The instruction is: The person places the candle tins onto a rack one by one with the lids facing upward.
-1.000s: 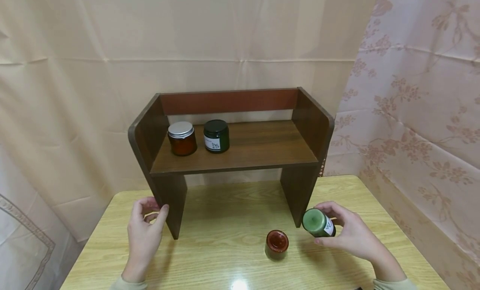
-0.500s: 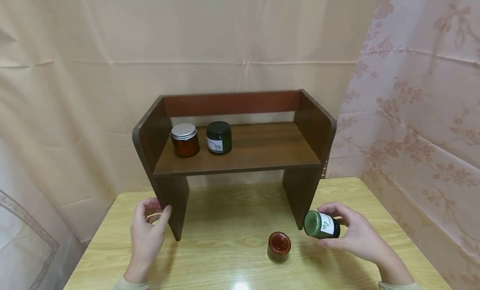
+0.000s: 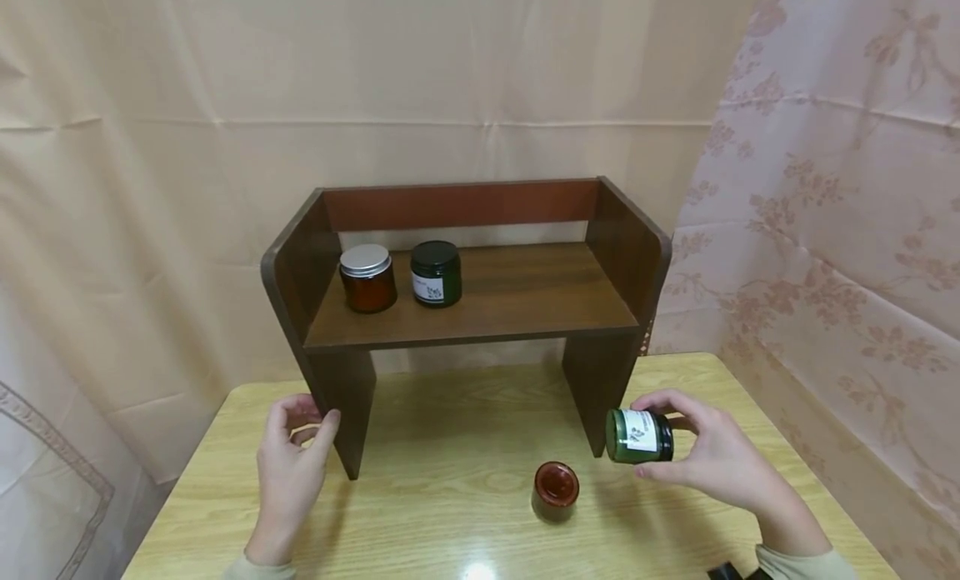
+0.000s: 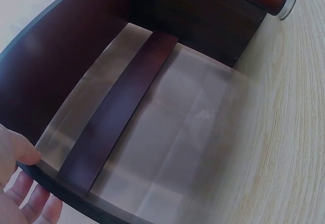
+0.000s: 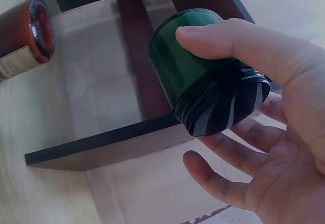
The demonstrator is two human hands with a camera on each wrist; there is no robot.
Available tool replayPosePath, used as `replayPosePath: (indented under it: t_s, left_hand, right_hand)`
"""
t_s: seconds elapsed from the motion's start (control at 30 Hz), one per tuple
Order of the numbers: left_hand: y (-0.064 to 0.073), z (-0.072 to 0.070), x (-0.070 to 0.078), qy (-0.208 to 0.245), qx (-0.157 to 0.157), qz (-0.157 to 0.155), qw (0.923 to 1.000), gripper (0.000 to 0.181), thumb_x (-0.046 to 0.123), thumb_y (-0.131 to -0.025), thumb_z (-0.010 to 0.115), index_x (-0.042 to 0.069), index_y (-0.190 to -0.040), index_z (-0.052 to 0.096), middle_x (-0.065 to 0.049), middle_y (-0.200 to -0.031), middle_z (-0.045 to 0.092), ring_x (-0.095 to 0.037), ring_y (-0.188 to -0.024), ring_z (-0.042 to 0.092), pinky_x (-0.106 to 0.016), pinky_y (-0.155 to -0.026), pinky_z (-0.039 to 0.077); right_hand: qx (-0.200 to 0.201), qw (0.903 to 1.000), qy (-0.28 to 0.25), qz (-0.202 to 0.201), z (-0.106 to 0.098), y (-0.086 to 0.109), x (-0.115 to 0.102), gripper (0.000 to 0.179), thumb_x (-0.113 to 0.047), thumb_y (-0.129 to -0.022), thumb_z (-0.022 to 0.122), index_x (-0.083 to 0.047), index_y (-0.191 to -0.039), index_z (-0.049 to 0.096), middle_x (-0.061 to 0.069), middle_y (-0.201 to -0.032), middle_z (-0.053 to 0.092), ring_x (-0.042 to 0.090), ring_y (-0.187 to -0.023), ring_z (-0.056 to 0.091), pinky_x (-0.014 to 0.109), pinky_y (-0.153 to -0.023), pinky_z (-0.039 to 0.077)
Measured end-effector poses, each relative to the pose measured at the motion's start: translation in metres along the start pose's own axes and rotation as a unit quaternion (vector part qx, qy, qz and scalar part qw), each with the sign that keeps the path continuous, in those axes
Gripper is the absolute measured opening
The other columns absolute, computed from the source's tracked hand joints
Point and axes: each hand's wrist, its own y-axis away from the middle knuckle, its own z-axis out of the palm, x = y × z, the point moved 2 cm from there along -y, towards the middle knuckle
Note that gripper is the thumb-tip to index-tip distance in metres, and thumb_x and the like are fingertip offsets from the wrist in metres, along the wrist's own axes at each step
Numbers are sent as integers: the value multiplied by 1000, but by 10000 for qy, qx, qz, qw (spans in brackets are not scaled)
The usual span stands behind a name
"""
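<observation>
My right hand holds a green glass jar with a black lid, thumb on one side and fingers on the other. The jar lies sideways in the air, its base to the left and its white label facing up toward me. In the right wrist view the lid of the green jar faces my palm. My left hand pinches the front edge of the left side panel of a dark brown wooden shelf, thumb inside and fingers outside. An amber jar stands upside down on the table between the hands.
On the shelf board, toward the left, are an amber jar with a silver lid and a green jar with a black lid. The shelf stands on a light wooden table. Beige curtains hang behind.
My right hand has turned the green jar, so its base now points left and its label faces me. The left hand stays at the shelf panel.
</observation>
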Motion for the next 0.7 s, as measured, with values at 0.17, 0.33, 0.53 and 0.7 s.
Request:
replayPosePath:
  t_s: [0.17,0.33,0.53,0.7]
  left_hand:
    - [0,1,0,20,24,4,10000,30,-10,-95,77,-9,-119,59,-3,-107,61,-2,-94,63,-8,-79,55]
    - [0,-2,0,29,94,-32,9999,31,-12,-94,77,-9,-119,60,-3,-106,61,-1,-93,62,-8,-78,54]
    - [-1,-1,-2,83,68,-11,9999,31,-12,-93,78,-9,-119,60,-5,-106,62,-1,-92,62,-8,-78,55]
    - [0,0,-1,101,101,28,9999,30,-12,-93,77,-10,-118,60,-5,-106,62,-1,-92,62,-8,-78,55]
  right_hand:
    - [84,9999,55,-24,-1,-4,-6,73,-18,-66,109,-29,-126,70,-12,-119,73,8,-105,68,17,-95,56]
    - [130,9998,-94,-86,2,-7,-10,72,-19,-66,109,-26,-126,70,-10,-118,73,8,-106,69,14,-96,55]
    - [219,9997,-88,-116,2,-8,-12,72,-18,-66,109,-24,-126,70,-9,-120,72,7,-106,69,17,-93,58]
    - [227,9996,-91,-165,1,-10,-15,72,-18,-67,108,-23,-128,69,-8,-122,71,8,-107,67,21,-91,60]
